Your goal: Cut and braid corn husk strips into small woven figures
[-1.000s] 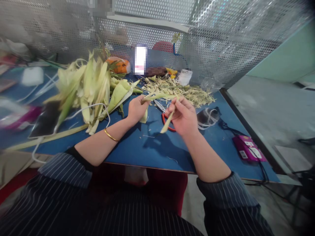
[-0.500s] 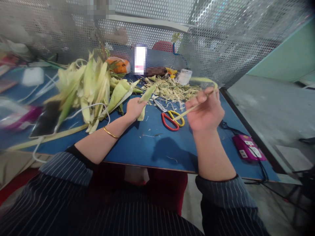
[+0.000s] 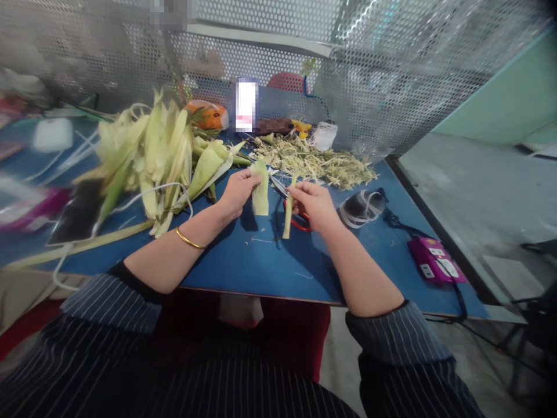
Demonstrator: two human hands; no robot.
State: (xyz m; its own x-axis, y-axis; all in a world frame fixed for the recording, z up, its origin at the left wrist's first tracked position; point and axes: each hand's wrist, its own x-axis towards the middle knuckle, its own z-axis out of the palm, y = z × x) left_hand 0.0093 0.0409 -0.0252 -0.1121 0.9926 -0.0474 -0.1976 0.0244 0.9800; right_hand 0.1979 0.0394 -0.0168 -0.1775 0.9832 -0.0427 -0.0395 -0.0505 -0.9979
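Note:
A wide piece of pale green corn husk (image 3: 261,194) is pinched by its left edge in my left hand (image 3: 239,190). Close by on the right, my right hand (image 3: 315,204) grips a narrow husk strip (image 3: 288,217) that hangs upright between thumb and fingers. The two pieces are apart. Under my right hand lie scissors with a red handle (image 3: 301,223); the hand hides much of them, and their blades (image 3: 277,184) point away from me. Left of my hands is a large pile of corn husks (image 3: 161,157).
Shredded husk bits (image 3: 313,159) are heaped at the back. On the right are a dark object wound with white cord (image 3: 362,208) and a purple power strip (image 3: 435,259). A phone (image 3: 78,212) with a white cable lies left. Perforated metal panels (image 3: 278,58) stand behind the table.
My right hand has come down and left, from the right side to beside my left hand, bringing the narrow strip. The wide husk piece now hangs more upright. The corded dark object has come into view.

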